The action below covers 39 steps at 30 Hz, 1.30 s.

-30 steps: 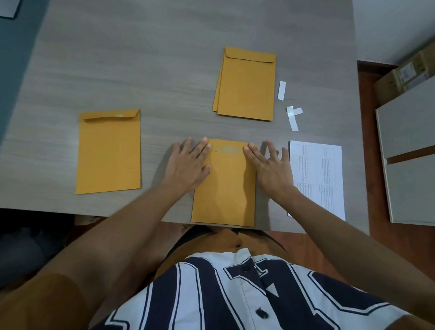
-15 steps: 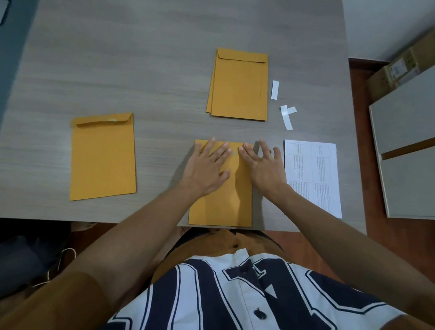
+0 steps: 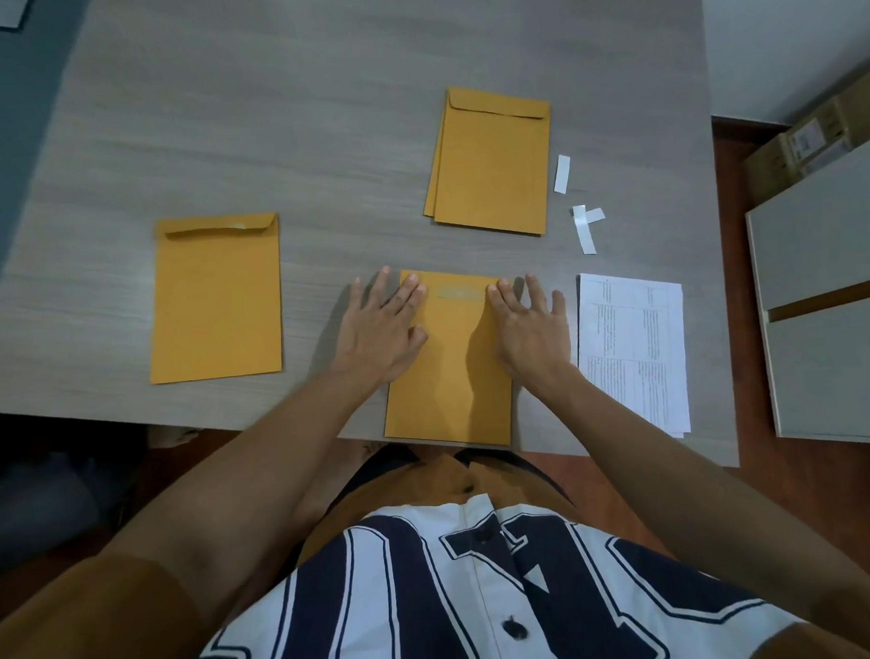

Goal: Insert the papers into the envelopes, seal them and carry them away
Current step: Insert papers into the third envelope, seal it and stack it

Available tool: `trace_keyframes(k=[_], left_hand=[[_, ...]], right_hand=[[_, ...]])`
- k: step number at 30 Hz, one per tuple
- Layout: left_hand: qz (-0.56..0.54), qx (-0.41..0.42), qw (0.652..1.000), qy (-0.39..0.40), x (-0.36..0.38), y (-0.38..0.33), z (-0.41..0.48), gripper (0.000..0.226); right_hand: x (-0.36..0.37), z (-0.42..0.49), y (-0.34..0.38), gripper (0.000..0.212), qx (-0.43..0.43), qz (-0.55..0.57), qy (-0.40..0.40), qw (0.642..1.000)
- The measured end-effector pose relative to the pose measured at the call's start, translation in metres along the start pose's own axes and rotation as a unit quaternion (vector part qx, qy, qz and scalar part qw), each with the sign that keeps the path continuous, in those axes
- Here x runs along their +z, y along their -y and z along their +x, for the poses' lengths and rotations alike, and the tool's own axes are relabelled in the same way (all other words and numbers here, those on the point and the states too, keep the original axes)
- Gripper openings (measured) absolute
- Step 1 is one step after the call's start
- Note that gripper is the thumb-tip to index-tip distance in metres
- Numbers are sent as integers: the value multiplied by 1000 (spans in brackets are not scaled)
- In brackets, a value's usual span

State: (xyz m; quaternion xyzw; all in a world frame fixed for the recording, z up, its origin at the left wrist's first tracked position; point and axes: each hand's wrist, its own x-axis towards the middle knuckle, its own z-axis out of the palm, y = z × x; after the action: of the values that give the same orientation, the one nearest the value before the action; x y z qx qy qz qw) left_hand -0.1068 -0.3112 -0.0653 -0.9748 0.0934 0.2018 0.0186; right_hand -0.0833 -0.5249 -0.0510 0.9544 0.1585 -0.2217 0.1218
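Both hands are lying flat, fingers spread, on the near envelope, which is resting on the table with its near end reaching the table's near edge. The left hand is pressing the envelope's left edge, with its outer fingers overhanging onto the table; the right hand is pressing the right edge in the same way. Neither hand is gripping anything: palms are down and fingers are extended. Between the fingertips, a pale strip is showing across the folded flap, possibly adhesive, though the view is too soft to confirm. A second envelope is lying well apart to the left, its flap folded down. A stack of envelopes is lying farther away, right of centre. Three white strips are lying just right of that stack. The papers are lying just right of the right hand, near the table's right edge. A grey cabinet is standing to the right of the table.
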Motion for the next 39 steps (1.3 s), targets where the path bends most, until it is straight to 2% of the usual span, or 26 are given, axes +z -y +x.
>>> trace_keyframes(k=[3,6,9,16,24,28,32,35,37,39], left_hand=[[9,5,1000,-1,1,1,0,63],[12,6,1000,2,4,1,1,64],[20,6,1000,-4,5,2,0,64],[43,1,999,9,4,1,1,65],[42,11,999,20,0,7,3,62],[30,14,999,14,3,7,5,62],[-6,14,999,-36,-1,10,12,54],[-79,19,988,-132,-6,13,26,39],[-133,28,973,-186,-10,15,36,28],[-156,18,973,-170,-16,17,44,34]], right_hand=[[1,2,14,67,-13,66,-26,997],[-2,5,32,62,-93,134,-59,985],[-3,10,44,59,-124,119,-32,985],[-1,8,27,59,-113,67,-37,991],[17,-9,-7,69,-67,68,-37,995],[22,-13,-11,60,-37,60,-49,996],[11,-6,-10,52,-37,85,-61,994],[-8,3,-14,40,2,197,-84,977],[-17,13,-17,39,15,228,-112,967],[-23,26,-18,43,12,223,-123,967]])
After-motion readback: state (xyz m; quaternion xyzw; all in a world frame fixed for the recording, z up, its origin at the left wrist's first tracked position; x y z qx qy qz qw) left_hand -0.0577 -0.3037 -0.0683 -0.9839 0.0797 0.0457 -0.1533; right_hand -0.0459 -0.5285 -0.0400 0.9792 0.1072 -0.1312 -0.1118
